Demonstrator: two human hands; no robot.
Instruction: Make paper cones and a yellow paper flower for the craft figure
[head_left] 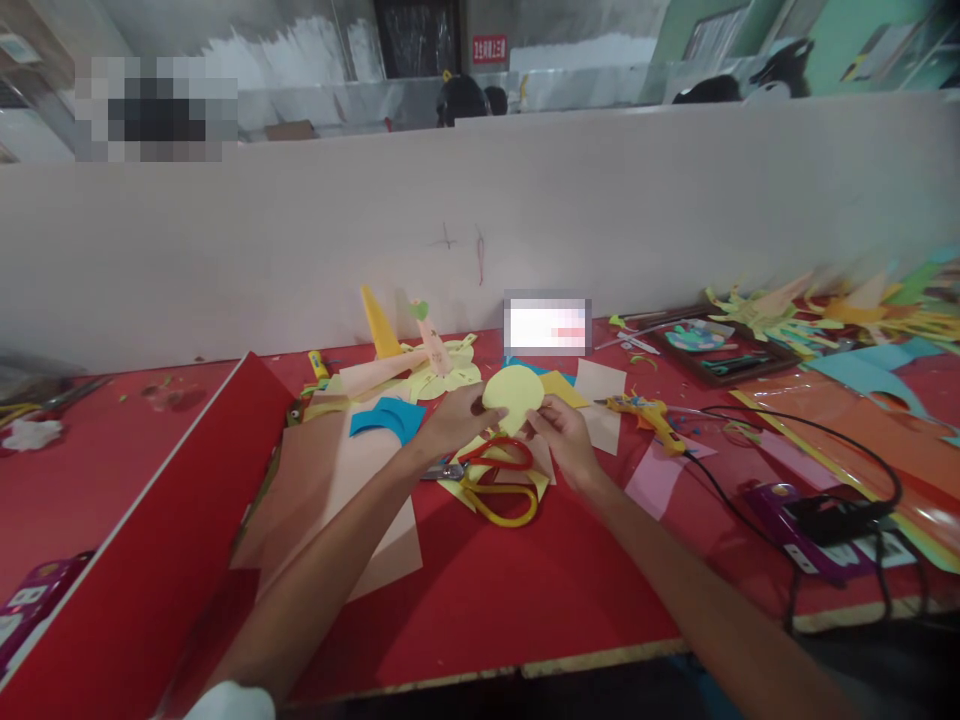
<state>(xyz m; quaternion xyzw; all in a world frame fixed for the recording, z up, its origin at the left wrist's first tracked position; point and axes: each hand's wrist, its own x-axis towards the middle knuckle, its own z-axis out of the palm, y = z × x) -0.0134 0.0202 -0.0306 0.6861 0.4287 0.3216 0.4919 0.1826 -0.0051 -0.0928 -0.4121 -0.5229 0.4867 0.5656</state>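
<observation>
A round pale-yellow paper piece [514, 393] is held up above the red table between both my hands. My left hand [457, 420] pinches its left edge, thumb in front. At its lower right edge, my right hand [562, 430] grips it between thumb and fingers. Just below lie scissors [499, 485] with one red and one yellow handle, their blades pointing left, on yellow paper scraps. Left of my hands, curved blue paper pieces [390, 418] rest on large pale-pink sheets [337, 490]. Behind stand a yellow paper cone [381, 325] and a pink cone [433, 348] on a yellow petal-shaped base.
A yellow hot glue gun [652, 415] with a black cable lies right, near a purple box [810, 535]. Further right are orange sheets [847, 430] and a dark tray [720, 375]. A red divider [150, 540] stands left; a white partition [300, 240] runs behind.
</observation>
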